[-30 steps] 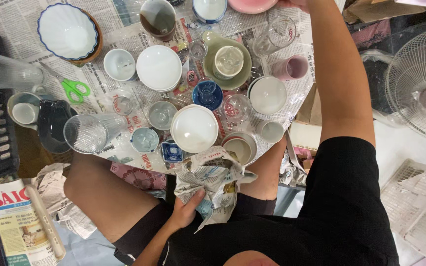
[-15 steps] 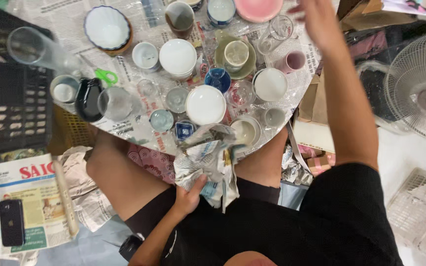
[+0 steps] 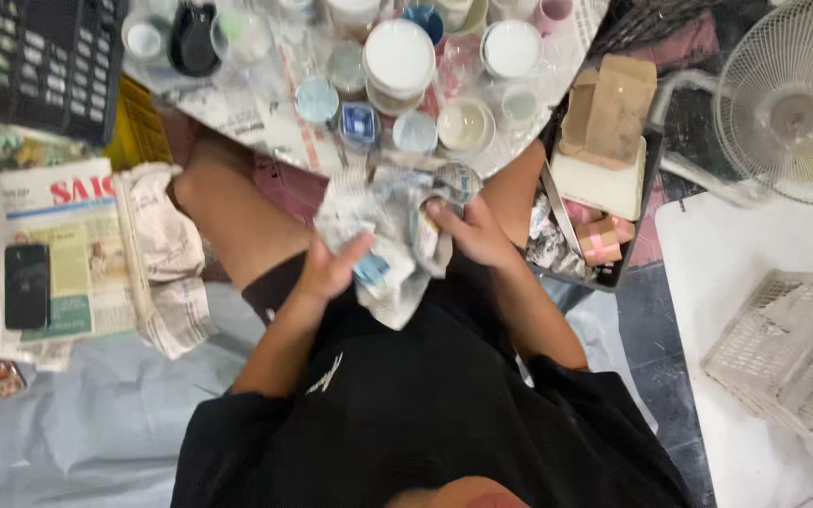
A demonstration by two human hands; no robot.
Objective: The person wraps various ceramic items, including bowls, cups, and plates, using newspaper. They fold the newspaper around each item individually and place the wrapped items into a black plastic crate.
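Both hands (image 3: 331, 268) (image 3: 477, 235) around newspaper bundle (image 3: 392, 240)

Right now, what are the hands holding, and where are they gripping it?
Both hold a crumpled newspaper bundle in the lap: left hand on its left side, right hand on its right. What's inside cannot be told.

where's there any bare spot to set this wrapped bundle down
Bare room lies on the grey floor sheet, bordered by the folded newspaper and the left hand's forearm. The white board between the fan and wire basket is also free. The cups ahead are packed rim to rim. Both hands, right hand included, grip the paper-wrapped bundle.
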